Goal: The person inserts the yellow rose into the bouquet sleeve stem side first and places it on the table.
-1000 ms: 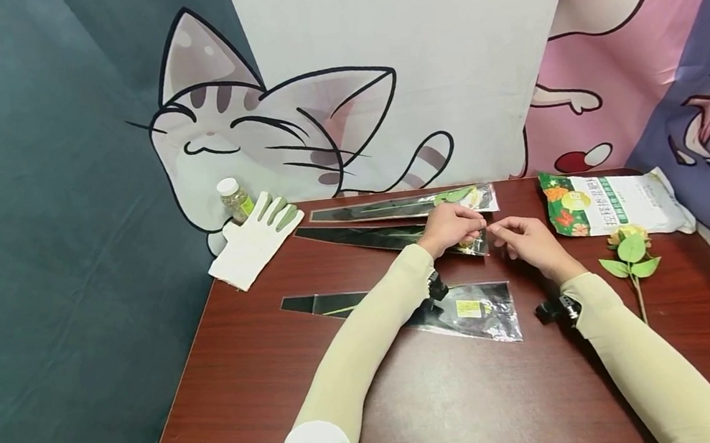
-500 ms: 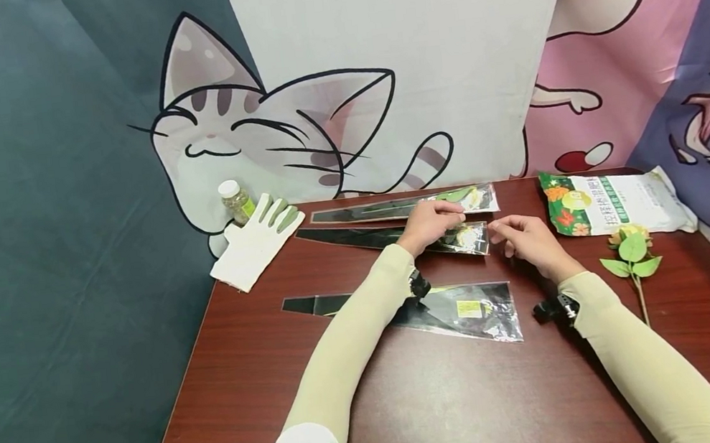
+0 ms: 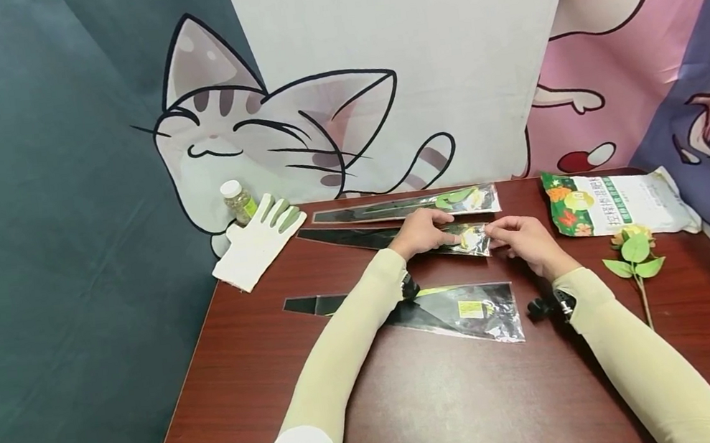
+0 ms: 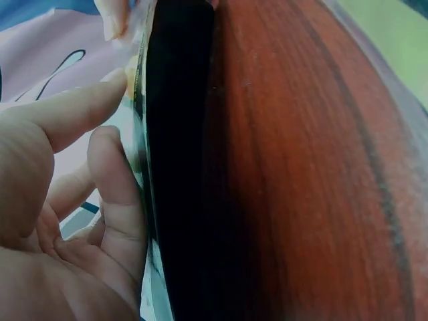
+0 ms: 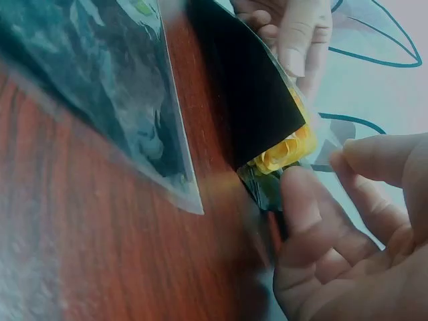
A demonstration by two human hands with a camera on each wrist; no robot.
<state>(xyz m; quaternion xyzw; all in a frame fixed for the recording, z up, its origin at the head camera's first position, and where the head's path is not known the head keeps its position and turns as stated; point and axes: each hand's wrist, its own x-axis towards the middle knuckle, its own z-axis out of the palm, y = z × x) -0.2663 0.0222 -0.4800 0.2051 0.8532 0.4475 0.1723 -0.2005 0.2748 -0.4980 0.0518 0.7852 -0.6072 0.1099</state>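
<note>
A narrow flower sleeve (image 3: 357, 237), clear film over a dark backing, lies across the table with a yellow flower (image 5: 284, 152) at its wide end. My left hand (image 3: 421, 232) rests on the sleeve near the bloom, thumb and index finger spread apart. In the left wrist view its fingertips (image 4: 120, 83) touch the film side. At the wide end, my right hand (image 3: 522, 238) pinches the sleeve's clear edge between thumb and finger. Another sleeve (image 3: 360, 212) holding a flower lies behind. A wider sleeve (image 3: 433, 314) with a yellow-green label lies in front, partly under my left forearm.
A loose yellow flower (image 3: 636, 250) with green leaves lies beside my right forearm. Behind it is a printed bag (image 3: 622, 202). At the far left are a white glove (image 3: 260, 246) and a capped jar (image 3: 239, 203). A cartoon-printed cloth (image 3: 416, 63) hangs behind the table.
My left hand has moved left from the sleeve's wide end, and its fingers have spread onto the film. The right hand has stayed near the end, shifting only slightly.
</note>
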